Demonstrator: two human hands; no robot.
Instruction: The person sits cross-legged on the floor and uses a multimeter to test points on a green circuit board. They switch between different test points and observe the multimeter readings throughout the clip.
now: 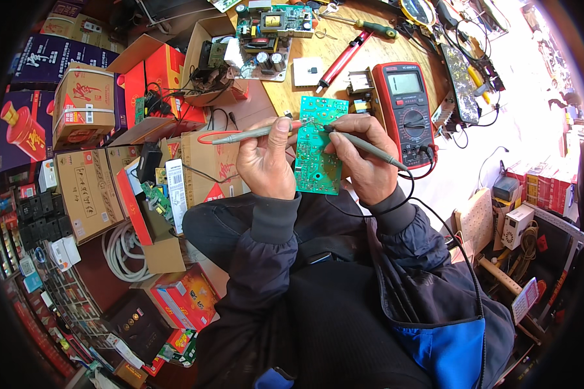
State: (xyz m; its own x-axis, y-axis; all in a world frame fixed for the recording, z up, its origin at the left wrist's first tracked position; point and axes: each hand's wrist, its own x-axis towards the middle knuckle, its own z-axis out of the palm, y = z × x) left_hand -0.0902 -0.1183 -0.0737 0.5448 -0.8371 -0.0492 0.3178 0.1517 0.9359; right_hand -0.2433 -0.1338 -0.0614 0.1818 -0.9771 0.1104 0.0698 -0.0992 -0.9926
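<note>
My left hand (266, 165) pinches a red-leaded test probe (243, 135), my right hand (370, 170) a black-leaded test probe (371, 149); each grip is closed. The green circuit board (318, 178) sits between them, its long axis running away from my body. My right grip overlaps it more. Both probes angle inward at its far half; tip contact I can't tell.

The right hand (368, 159) hides the green circuit board (318, 180) at three o'clock; I can't make out its tiny solder joints (310, 155).
</note>
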